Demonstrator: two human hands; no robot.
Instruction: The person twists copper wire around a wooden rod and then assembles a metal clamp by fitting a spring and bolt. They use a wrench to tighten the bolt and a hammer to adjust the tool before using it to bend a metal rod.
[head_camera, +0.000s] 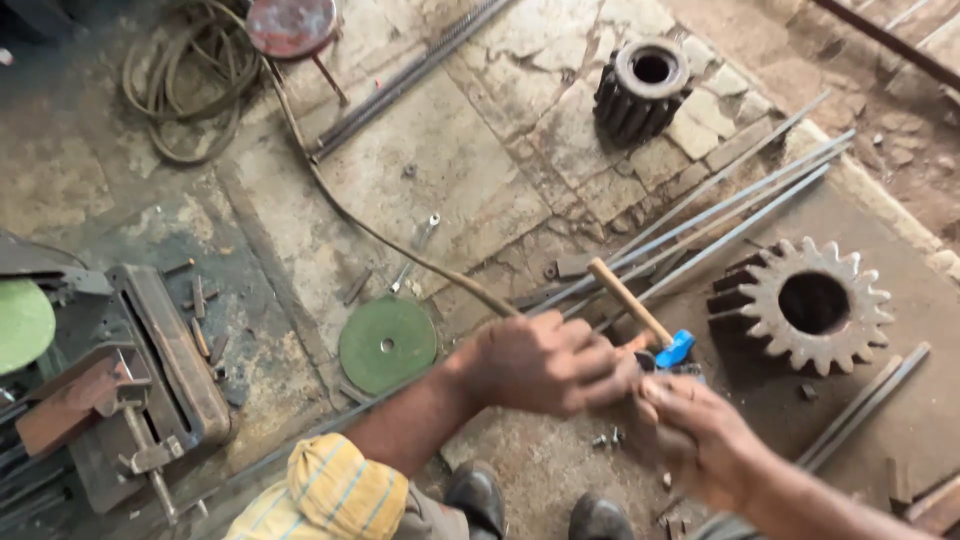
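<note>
hammer in left hand, fist clamped on its wooden handle, over floor by big gear. right hand pinches blurred small part; green disc lies aside, untouched.

We count two large rusty toothed steel gears: one dark gear farther off, one paler gear near our hands. One flat green abrasive disc lies on the floor, and part of a second green disc shows at the left edge. We see one wooden-handled hammer, one coiled hose, two black shoes, and two hands: left hand, right hand.
</note>
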